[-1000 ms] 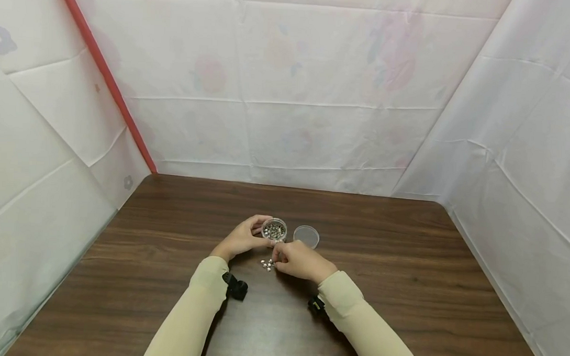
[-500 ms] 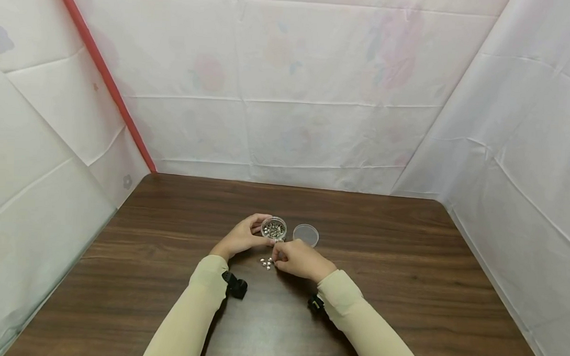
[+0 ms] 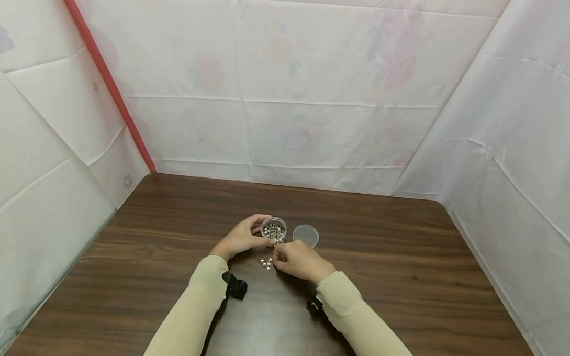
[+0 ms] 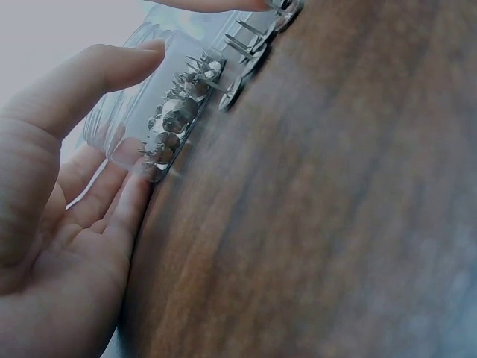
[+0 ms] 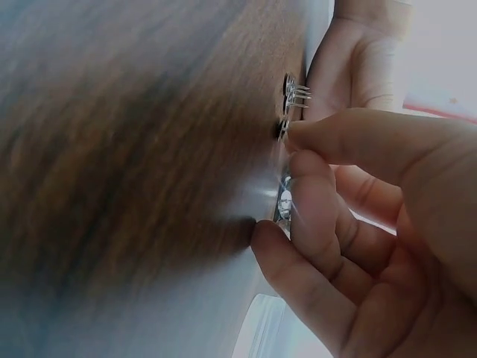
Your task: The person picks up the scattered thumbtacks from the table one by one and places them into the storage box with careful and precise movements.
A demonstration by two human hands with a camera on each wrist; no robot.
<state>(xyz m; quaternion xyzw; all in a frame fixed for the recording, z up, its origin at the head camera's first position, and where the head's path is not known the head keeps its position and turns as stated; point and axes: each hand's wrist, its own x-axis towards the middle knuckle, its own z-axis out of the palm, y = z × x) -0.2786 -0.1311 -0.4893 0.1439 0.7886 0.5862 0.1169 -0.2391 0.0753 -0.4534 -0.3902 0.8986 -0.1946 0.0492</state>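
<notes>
My left hand (image 3: 239,240) holds a small clear round jar (image 4: 123,119) upright on the table, its thumb and fingers round the wall. Silver thumbtacks (image 4: 179,115) lie inside the jar, some with points up. Close in front of it, several loose thumbtacks (image 3: 266,264) rest on the wood. My right hand (image 3: 302,260) is low over the table beside them, fingers curled. In the right wrist view its thumb and index finger (image 5: 309,160) meet at a thumbtack (image 5: 282,128) at the edge of the loose group, mostly hidden by the fingertips.
A clear round lid (image 3: 306,235) lies flat to the right of the jar, just beyond the right hand. The brown wooden table (image 3: 395,265) is bounded by white cloth walls (image 3: 286,141) at the back and sides. Both wrists carry black cameras.
The right hand shifts very slightly to the right, still low beside the loose thumbtacks. The left hand, jar and lid stay in place.
</notes>
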